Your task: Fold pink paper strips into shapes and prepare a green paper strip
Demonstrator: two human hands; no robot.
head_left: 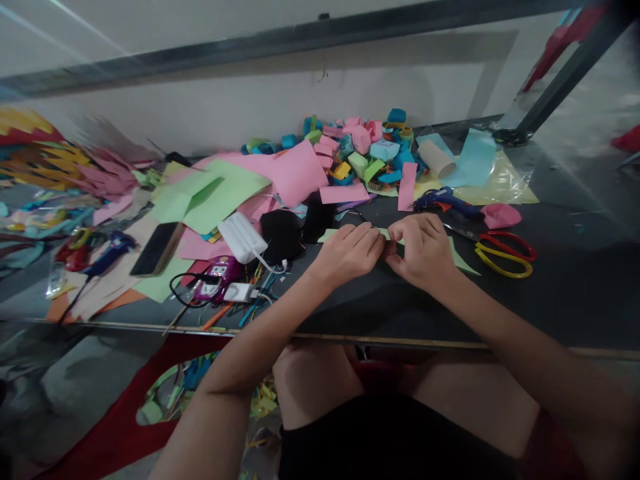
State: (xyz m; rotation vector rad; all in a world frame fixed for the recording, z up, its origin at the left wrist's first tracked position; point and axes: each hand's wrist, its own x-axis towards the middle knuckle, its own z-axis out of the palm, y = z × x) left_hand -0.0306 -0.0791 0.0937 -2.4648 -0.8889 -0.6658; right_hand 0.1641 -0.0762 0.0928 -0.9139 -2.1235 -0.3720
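A strip of light green paper (463, 259) lies under and between my hands, its ends showing on both sides. My left hand (350, 252) is closed over its left part, fingers curled down. Close beside it, my right hand (423, 250) pinches the paper with thumb and fingers bent; the fingertips of both hands nearly meet. Most of the strip's middle is hidden by my fingers. Scissors (505, 252) with red and yellow handles lie just right of my right hand. Behind them rests a blue glue gun (447, 200).
A pile of folded paper pieces (360, 143) stands at the back, beside a cardboard tube (436, 159). To the left lie green paper sheets (225, 190), a phone (157, 249), a white power bank (243, 237) with cables and another glue gun (111, 252). The table edge (400, 342) runs before my lap.
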